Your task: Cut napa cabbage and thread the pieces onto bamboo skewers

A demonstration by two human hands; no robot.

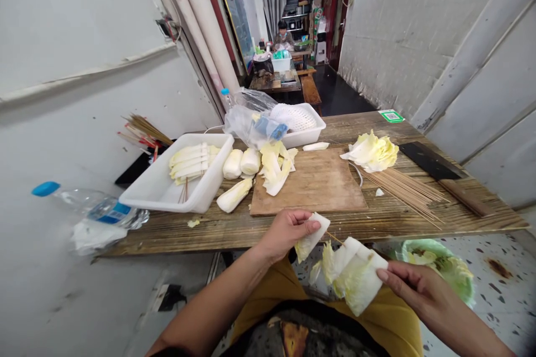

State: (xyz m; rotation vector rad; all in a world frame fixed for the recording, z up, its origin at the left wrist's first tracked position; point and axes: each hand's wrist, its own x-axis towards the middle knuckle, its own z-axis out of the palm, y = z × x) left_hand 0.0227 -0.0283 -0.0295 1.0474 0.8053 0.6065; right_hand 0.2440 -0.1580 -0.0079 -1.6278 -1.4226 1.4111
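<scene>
My left hand (287,231) pinches a white piece of cabbage (310,236) just below the table's near edge. A thin bamboo skewer (334,238) runs from it to the right, through several more cabbage pieces (355,276). My right hand (412,287) is closed on the skewered pieces from the right, over my lap. On the table lie a wooden cutting board (318,184) with cut cabbage (274,167), a pile of leaves (372,150) and a bundle of loose skewers (402,187).
A white tray (167,192) at the left holds skewered cabbage. Behind it stand another white tray (307,134) and plastic bags (251,120). A cleaver (444,175) lies at the right. A water bottle (90,206) lies far left. A green bin (444,265) stands at the lower right. A person sits far back.
</scene>
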